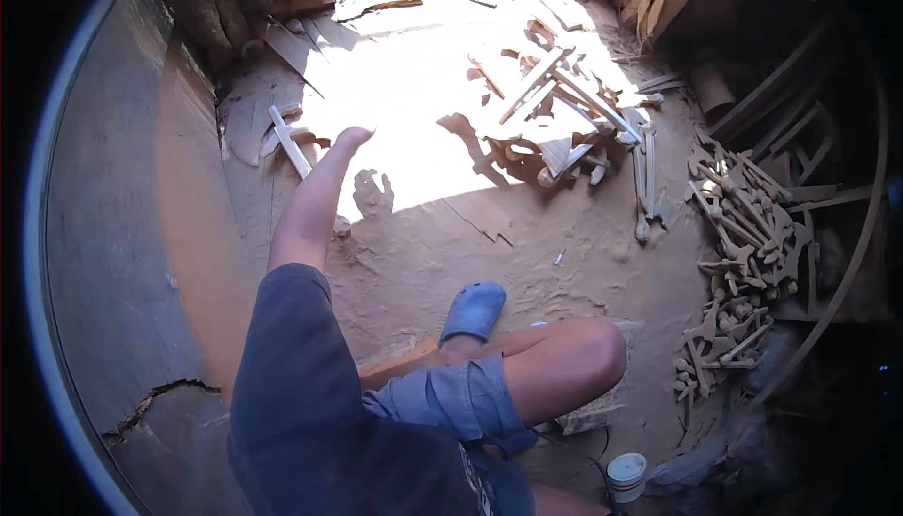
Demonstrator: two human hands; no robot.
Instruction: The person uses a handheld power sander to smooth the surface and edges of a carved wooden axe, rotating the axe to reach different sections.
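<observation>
My left arm, in a dark short sleeve, reaches forward over the dusty floor. Glare washes out my left hand [356, 136], so its fingers and anything in them cannot be made out. On the floor just nearer to me falls a hand-shaped shadow [373, 194]. Left of the forearm lies a pale wooden stick [290, 143], beside other wood pieces. My right hand is not in view. Ahead and to the right, a loose heap of pale wooden strips and offcuts [564, 102] lies partly in strong sunlight.
A large pile of small shaped wooden pieces [743, 234] runs along the right side. A worn board [113, 234] stands at the left. My bent leg with a blue clog [475, 311] is in front of me. A white tub [626, 476] and dark cable are at lower right.
</observation>
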